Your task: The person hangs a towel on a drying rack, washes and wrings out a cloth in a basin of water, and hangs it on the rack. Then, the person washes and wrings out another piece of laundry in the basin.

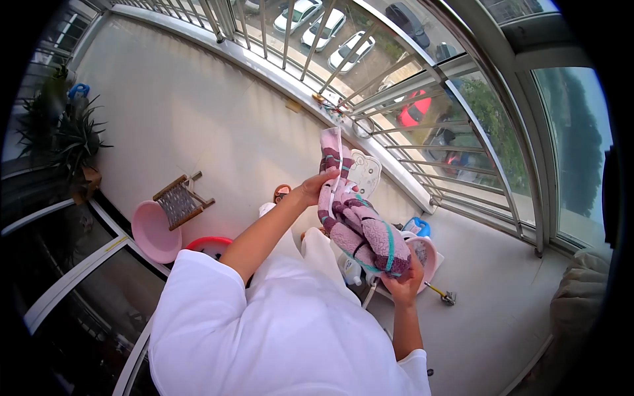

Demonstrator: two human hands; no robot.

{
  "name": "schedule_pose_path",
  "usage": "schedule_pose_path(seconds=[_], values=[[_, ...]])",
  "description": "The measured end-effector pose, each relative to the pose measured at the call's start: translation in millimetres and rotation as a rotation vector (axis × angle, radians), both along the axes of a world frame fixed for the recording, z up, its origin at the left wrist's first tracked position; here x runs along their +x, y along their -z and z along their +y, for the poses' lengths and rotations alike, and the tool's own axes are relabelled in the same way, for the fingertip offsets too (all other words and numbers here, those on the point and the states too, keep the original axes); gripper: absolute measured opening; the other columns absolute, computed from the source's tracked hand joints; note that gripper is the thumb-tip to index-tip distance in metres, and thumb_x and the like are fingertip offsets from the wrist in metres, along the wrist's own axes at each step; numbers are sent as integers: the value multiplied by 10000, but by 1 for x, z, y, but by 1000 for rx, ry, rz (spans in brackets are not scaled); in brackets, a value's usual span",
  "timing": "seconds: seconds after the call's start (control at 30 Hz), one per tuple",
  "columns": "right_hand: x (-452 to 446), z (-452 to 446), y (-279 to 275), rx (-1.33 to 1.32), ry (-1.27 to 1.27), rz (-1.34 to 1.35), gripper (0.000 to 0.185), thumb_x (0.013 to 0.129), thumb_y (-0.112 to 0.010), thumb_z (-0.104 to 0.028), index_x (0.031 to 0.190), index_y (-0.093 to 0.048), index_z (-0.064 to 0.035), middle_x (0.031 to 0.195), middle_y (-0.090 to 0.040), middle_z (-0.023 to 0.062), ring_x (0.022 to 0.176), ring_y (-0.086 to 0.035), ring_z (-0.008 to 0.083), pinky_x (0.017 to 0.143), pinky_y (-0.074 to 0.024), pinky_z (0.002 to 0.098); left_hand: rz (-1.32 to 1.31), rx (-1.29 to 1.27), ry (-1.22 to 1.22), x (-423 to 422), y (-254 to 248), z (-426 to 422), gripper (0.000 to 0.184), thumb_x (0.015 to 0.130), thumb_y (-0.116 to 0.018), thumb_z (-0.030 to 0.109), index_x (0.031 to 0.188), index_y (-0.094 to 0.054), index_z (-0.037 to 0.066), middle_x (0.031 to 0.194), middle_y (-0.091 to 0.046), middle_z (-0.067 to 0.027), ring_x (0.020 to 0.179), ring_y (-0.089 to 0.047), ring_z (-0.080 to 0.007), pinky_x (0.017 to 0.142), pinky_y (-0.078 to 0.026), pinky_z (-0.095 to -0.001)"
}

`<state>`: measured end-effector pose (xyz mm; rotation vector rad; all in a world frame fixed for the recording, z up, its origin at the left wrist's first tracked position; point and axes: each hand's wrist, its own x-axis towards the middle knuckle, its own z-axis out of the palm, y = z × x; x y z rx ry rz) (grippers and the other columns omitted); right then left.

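Observation:
A fluffy checked cloth point(360, 231) in pink and purple, with teal and black stripes and a white strip along one edge, is stretched between my two hands. My left hand point(319, 187) is closed around its narrower upper part, with a short end standing up past the fingers. Lower and to the right, my right hand point(404, 280) grips the thick, bunched end from below. Folds of the cloth hide some of my fingers. Beneath the right end, a pink basin point(430, 259) is partly covered.
By the basin are a blue-and-white container point(417, 227) and a bottle point(349, 269). A wooden stool point(183, 201), a pink tub point(156, 231) and a red basin point(210, 246) stand at left. Potted plants point(63, 132) are farther left. Metal railings point(422, 125) run along the windows.

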<state>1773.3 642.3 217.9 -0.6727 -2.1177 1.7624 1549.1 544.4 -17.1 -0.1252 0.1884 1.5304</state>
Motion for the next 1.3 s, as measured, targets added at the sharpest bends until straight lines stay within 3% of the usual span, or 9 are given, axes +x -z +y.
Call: schedule_pose_path(seconds=[0.13, 0.27, 0.4, 0.6, 0.7, 0.8, 0.93, 1.07, 1.3], values=[[-44, 88, 11, -398, 336, 69, 430, 855, -621, -230, 1160, -525, 57, 1051, -625, 109, 971, -604, 184, 909, -452, 306, 135, 135, 301, 14, -25, -1, 702, 784, -715, 362, 1339, -399, 69, 1278, -522, -125, 1123, -551, -236, 980, -447, -393], [-17, 129, 126, -984, 507, -15, 684, 900, -415, -593, 1207, -523, 9, 1141, -610, 98, 1033, -586, 225, 942, -436, 350, 244, -12, 503, 50, -67, 31, 630, 804, -694, 311, 1317, -425, 64, 1289, -516, -106, 1149, -532, -225, 1010, -415, -384], [59, 76, 191, -1354, 632, 438, 644, 916, -377, -580, 1276, -474, -54, 1244, -547, 111, 1151, -509, 259, 1021, -373, 371, 4, -164, 506, 92, -83, 53, 392, 904, -559, 217, 1248, -486, 44, 1217, -568, -125, 1082, -581, -225, 976, -455, -371], [116, 42, 202, -632, 414, 217, 519, 961, -412, -368, 1388, -320, -87, 1308, -458, 124, 1200, -442, 252, 1049, -337, 393, -118, -410, 756, 171, -65, 89, 462, 850, -646, 199, 1255, -479, 51, 1243, -550, -124, 1104, -565, -238, 1004, -430, -394], [146, 90, 115, -1177, 711, 1076, 823, 844, -449, -648, 1422, -286, -85, 1372, -392, 191, 1211, -427, 351, 1023, -349, 481, -48, -355, 799, 223, -51, 113, 562, 815, -690, 267, 1279, -461, 49, 1255, -534, -119, 1137, -532, -221, 1022, -399, -371], [219, 129, 101, -967, 733, 999, 958, 753, -442, -762, 1418, -298, -88, 1404, -346, 216, 1214, -414, 398, 1007, -349, 525, 117, -346, 810, 273, -78, 144, 604, 797, -706, 280, 1292, -450, 49, 1259, -529, -116, 1147, -521, -216, 1024, -391, -363], [321, 174, 99, -852, 700, 780, 492, 850, -549, -484, 1081, -518, -51, 1220, -488, 150, 1058, -521, 259, 881, -454, 379, 543, -230, 937, 332, -124, 194, 659, 774, -726, 298, 1310, -435, 48, 1264, -522, -112, 1160, -507, -210, 1026, -381, -353], [399, 216, 99, -884, 1019, 410, 187, 828, -635, -204, 930, -569, -62, 795, -608, 22, 702, -586, 105, 669, -483, 234, 1029, 414, 1071, 403, -100, 263, 829, 684, -782, 310, 1366, -379, 63, 1297, -487, -95, 1195, -459, -196, 1027, -355, -332], [500, 217, 158, -972, 1093, 413, 280, 847, -630, -251, 1053, -574, -70, 954, -614, 70, 849, -599, 147, 759, -499, 292, 1448, 801, 1224, 508, -123, 331, 946, 597, -812, 233, 1395, -330, 71, 1200, -572, -146, 1074, -568, -240, 936, -430, -341]])
